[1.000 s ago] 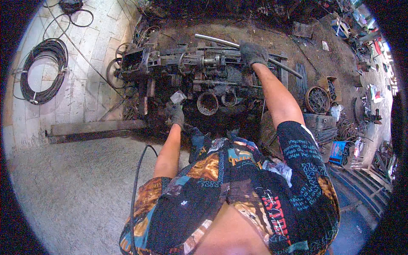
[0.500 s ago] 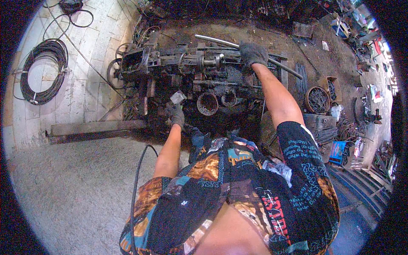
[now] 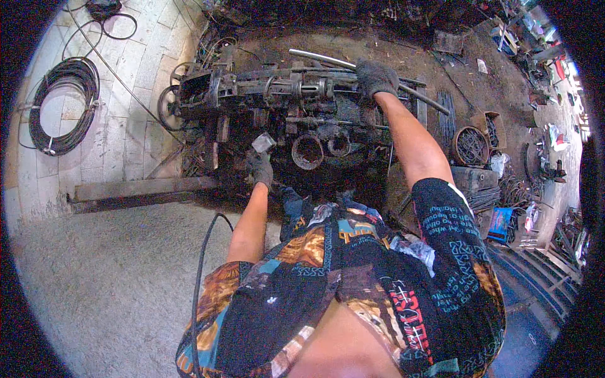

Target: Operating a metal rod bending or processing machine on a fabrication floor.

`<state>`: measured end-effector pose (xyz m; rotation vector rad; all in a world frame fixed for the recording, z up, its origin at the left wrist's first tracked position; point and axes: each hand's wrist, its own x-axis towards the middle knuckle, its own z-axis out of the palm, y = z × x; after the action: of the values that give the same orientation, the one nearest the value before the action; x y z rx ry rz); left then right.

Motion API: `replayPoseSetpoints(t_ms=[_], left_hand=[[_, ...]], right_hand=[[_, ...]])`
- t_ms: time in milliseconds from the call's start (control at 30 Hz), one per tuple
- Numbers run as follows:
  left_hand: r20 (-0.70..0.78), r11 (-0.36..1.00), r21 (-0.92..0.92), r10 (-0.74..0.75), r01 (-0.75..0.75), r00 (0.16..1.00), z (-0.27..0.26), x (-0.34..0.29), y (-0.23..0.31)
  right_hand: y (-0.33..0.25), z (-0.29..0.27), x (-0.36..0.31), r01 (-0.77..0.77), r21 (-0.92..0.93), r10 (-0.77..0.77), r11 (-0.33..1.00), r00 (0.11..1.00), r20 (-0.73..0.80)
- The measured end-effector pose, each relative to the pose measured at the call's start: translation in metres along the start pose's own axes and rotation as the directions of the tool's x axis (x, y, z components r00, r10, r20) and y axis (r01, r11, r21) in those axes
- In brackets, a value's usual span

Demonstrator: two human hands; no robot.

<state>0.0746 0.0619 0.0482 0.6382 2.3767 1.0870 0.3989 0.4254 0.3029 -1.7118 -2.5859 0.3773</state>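
Observation:
Both my hands wear dark grey work gloves. Up at the machine's far side, my right hand (image 3: 376,80) is closed over a long, thin metal rod (image 3: 322,59), which sticks out on both sides of the fist. My left hand (image 3: 259,169) is lower, at the machine's near left, with its fingers curled. Just beyond those fingers is a pale, block-shaped piece (image 3: 263,143); whether the hand grips it or a part under it is hidden. Between my hands lies a dark, greasy machine (image 3: 287,90) with shafts and rings. Two round, hollow openings (image 3: 307,152) face up at its near side.
A coil of black cable (image 3: 39,113) lies on pale floor slabs at left. To the right are a round basket of metal pieces (image 3: 471,129), a cardboard box (image 3: 493,120) and bundles of rods (image 3: 446,116). A long beam (image 3: 142,188) lies at the left of the machine.
My hands stay nearly in place. A shiny round part on the machine's shaft, left of my right hand, looks different and less bright, as if turned or shifted.

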Motion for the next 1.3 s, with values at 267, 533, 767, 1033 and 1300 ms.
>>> replayPoseSetpoints(t_ms=[267,533,767,1033,1300], left_hand=[[0.202,0.693,0.633,0.283,-0.346,0.938,0.000,0.013,-0.029],[-0.014,0.975,0.154,0.165,-0.161,0.986,-0.002,0.001,-0.001],[0.086,0.992,0.012,0.121,-0.123,0.989,0.007,0.027,-0.052],[-0.080,0.956,-0.289,-0.076,0.050,0.994,0.007,-0.005,-0.001],[0.040,0.879,0.451,0.152,-0.153,0.988,0.001,0.012,-0.013]], right_hand=[[0.001,-0.003,-0.003,-0.029,0.040,0.029,0.999,1.000,0.013],[0.002,-0.001,0.000,-0.085,0.054,0.085,0.995,0.996,0.004],[0.004,0.005,0.001,-0.061,0.031,0.061,0.998,0.998,-0.022],[0.005,0.005,0.001,-0.047,0.050,0.048,0.998,0.998,-0.031],[0.005,0.004,0.000,-0.080,0.116,0.085,0.990,0.996,-0.037]])
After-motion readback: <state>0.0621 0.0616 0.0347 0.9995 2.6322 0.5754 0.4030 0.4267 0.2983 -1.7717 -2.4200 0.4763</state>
